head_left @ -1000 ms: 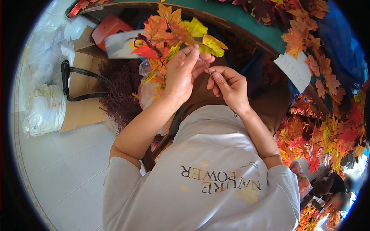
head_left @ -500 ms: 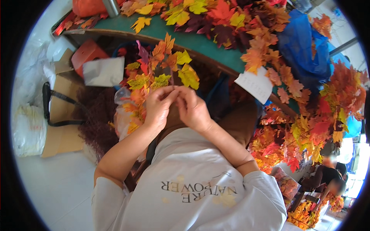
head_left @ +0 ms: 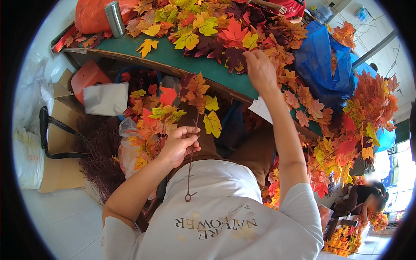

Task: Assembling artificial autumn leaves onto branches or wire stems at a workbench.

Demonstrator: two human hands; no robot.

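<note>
My left hand [head_left: 180, 145] is closed round the thin brown stem of an artificial maple branch [head_left: 189, 173], held above my lap. The stem's lower end has a small loop. Beyond my fingers it bears orange, yellow and dark red leaves [head_left: 212, 123]. My right hand [head_left: 261, 71] reaches over the table's front edge, its fingertips together at a dark maroon maple leaf [head_left: 235, 58]. Whether they grip that leaf or another piece cannot be seen. A heap of loose artificial leaves [head_left: 234, 32] in red, orange and yellow covers the table there.
On the green tabletop [head_left: 169, 58] stand a steel tumbler [head_left: 114, 19] and an orange bag [head_left: 93, 17]. A blue plastic bag [head_left: 323, 56] and leafy branches [head_left: 346, 130] are at right. Below left are a cardboard box [head_left: 60, 151] and brown twigs [head_left: 102, 151]. Other people work nearby.
My hands were together at the stem. The right has let go and moved up and right to the leaf heap; the left keeps the branch, its looped lower end now showing.
</note>
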